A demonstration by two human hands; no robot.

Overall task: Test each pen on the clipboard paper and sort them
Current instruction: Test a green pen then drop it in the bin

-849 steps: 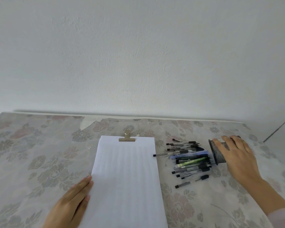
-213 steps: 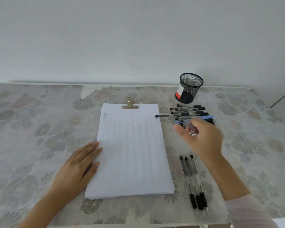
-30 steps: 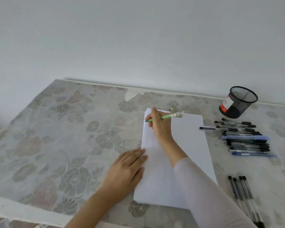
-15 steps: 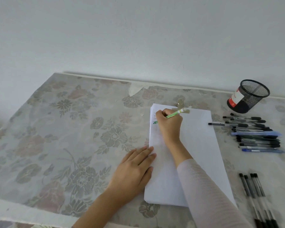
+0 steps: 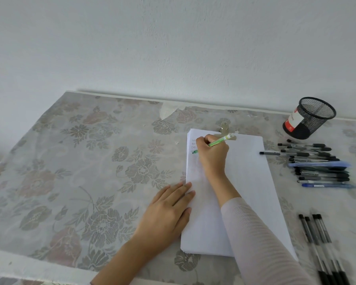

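right hand (image 5: 212, 155) grip pinches green pen (image 5: 219, 141) on paper (image 5: 249, 182); left hand (image 5: 167, 212) flat, spread; pen pile (image 5: 317, 163) beside.

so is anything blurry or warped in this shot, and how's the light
Head view: soft, even light with faint shadows and no glare. The sorted pens at the lower right smear toward the edge. Wide-angle bending tilts the table edge. The marks beside the green pen are too small to read.

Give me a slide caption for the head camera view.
Right hand tests green pen on clipboard paper.
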